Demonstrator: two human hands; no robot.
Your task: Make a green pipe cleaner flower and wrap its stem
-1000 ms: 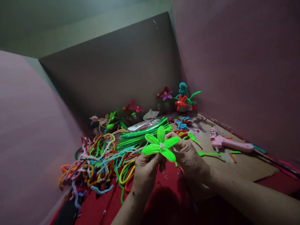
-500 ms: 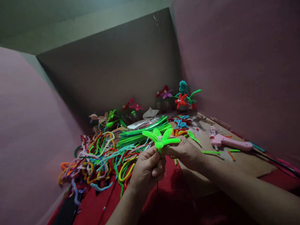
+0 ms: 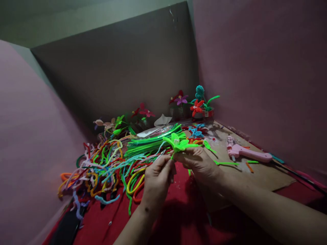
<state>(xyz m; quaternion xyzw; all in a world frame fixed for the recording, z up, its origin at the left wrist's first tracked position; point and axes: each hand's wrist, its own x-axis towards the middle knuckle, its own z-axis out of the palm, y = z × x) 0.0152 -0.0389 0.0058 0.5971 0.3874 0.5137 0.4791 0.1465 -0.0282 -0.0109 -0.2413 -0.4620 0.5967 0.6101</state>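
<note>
Tipped over since a second ago, when its face was turned to the camera, the green flower [image 3: 180, 145] now shows more side-on, with its pale centre half hidden among the petals. Both hands hold it above the table [image 3: 97, 224]: the left hand [image 3: 158, 175] has its grip pinched just beneath the petals, and the right hand [image 3: 203, 165] grips close to their base, thumb and fingers nearly meeting the left's. Just behind the flower lies a bundle of green stems [image 3: 143, 146]; to the left spreads a tangle of coloured stems [image 3: 102, 170]. On the right, a pink glue gun [image 3: 249, 152] rests on brown cardboard [image 3: 268, 178], near a loose green stem [image 3: 227, 163]. Farther back, a red-orange flower [image 3: 197, 107] stands beside a teal one [image 3: 199, 92] near the wall.
</note>
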